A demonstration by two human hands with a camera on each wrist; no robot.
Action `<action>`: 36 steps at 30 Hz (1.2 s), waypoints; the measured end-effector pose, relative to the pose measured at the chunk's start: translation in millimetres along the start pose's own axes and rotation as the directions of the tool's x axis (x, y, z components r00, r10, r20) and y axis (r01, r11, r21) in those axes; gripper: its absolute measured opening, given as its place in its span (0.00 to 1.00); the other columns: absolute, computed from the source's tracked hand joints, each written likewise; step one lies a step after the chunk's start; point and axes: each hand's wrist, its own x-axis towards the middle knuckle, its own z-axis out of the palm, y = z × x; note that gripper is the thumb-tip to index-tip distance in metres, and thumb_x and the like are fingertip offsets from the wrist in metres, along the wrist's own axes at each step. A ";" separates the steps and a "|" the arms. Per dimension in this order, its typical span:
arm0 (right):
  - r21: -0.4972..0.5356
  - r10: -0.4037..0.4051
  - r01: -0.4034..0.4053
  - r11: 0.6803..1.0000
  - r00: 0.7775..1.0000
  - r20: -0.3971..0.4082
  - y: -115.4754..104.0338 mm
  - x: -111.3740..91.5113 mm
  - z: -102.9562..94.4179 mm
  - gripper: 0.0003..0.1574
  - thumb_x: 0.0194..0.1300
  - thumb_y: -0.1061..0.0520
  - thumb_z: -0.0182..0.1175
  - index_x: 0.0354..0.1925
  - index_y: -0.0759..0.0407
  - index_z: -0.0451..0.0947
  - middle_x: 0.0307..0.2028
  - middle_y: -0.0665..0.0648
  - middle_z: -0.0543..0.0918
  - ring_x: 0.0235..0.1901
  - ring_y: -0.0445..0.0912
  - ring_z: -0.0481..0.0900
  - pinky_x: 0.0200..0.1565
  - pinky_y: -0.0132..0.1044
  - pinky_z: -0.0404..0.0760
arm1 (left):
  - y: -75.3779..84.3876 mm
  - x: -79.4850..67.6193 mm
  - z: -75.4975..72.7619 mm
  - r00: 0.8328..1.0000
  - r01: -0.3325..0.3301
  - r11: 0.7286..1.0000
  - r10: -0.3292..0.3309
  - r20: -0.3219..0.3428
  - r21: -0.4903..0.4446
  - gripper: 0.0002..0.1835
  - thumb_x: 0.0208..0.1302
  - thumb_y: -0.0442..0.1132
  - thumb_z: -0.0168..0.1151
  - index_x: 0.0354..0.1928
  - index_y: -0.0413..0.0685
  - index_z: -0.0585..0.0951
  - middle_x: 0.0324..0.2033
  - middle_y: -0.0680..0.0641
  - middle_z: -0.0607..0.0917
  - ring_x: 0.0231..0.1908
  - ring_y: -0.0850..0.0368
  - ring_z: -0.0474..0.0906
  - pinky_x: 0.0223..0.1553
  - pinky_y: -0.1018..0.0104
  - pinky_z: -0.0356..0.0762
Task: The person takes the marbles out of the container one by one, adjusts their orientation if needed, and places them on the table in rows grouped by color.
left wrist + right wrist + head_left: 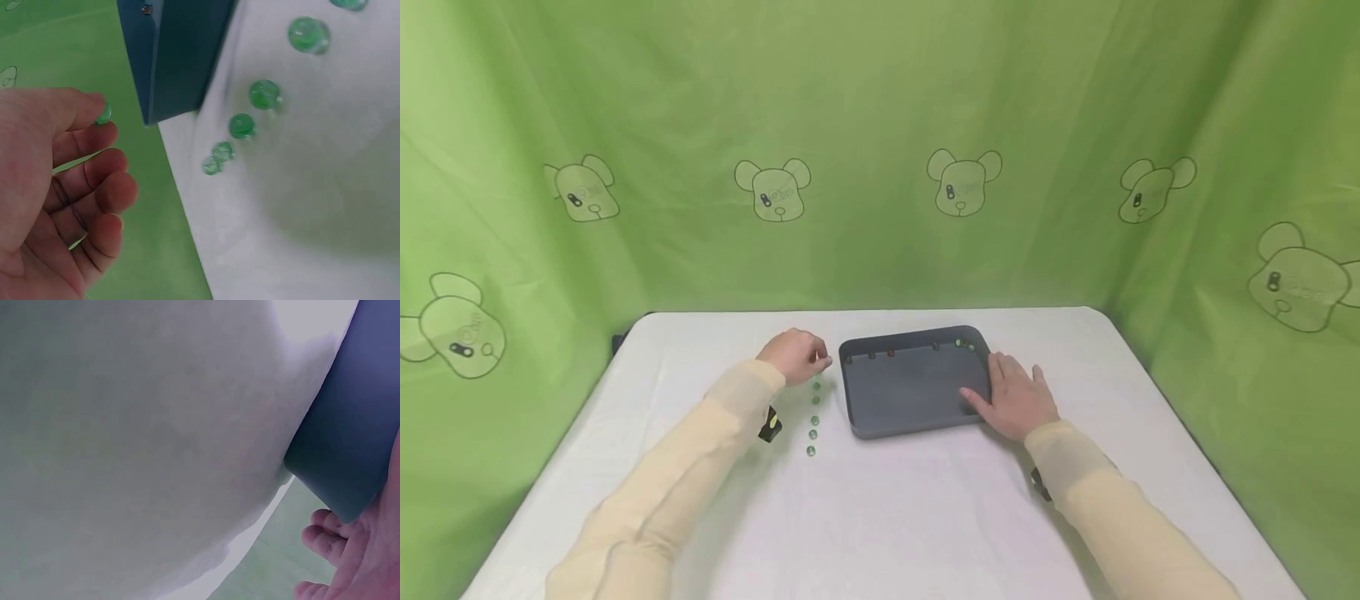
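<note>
My left hand [795,356] is above the table, just left of the dark grey tray [917,396]. In the left wrist view, its thumb and index finger pinch a green glass marble [104,114], the other fingers loosely bent. Below that hand, several green marbles [813,421] form a column on the white cloth. At the tray's right side rests my right hand [1018,402], fingers extended along the outer wall and thumb over the rim. In the right wrist view, the palm lies against the tray's wall [350,437].
Inside the tray, along its far wall, lie several small marbles: reddish-brown ones such as the marble [891,352] and green ones such as the marble [958,342] near the far right corner. A green curtain [865,258] with bear faces surrounds the white-covered table [887,517].
</note>
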 end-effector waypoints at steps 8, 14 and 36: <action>0.009 0.003 -0.003 1.000 1.000 0.005 0.2 0.3 -0.3 0.63 0.64 0.20 0.30 0.71 0.72 0.51 0.69 0.70 0.59 0.69 0.62 0.56 0.65 0.68 0.47 | -15.1 -2.9 15.6 0.998 0.055 0.998 -0.054 0.030 -0.021 0.10 0.65 0.45 0.61 0.40 0.49 0.86 0.33 0.51 0.86 0.35 0.57 0.79 0.42 0.60 0.78; 0.000 0.007 -0.007 1.000 1.000 0.003 1.8 0.3 2.0 0.64 0.63 0.19 0.28 0.71 0.71 0.51 0.69 0.70 0.59 0.69 0.62 0.56 0.65 0.68 0.47 | -22.3 -3.1 27.3 0.993 0.105 0.993 -0.101 0.067 -0.053 0.10 0.66 0.45 0.61 0.41 0.49 0.86 0.35 0.50 0.86 0.37 0.56 0.80 0.45 0.59 0.77; 0.023 0.014 -0.014 1.000 1.000 0.010 0.0 -1.4 1.0 0.65 0.62 0.18 0.27 0.71 0.71 0.51 0.70 0.69 0.58 0.69 0.61 0.55 0.65 0.67 0.46 | -28.0 -1.4 45.6 0.984 0.165 0.984 -0.160 0.074 -0.073 0.08 0.63 0.44 0.64 0.39 0.50 0.86 0.36 0.50 0.86 0.39 0.55 0.80 0.47 0.58 0.77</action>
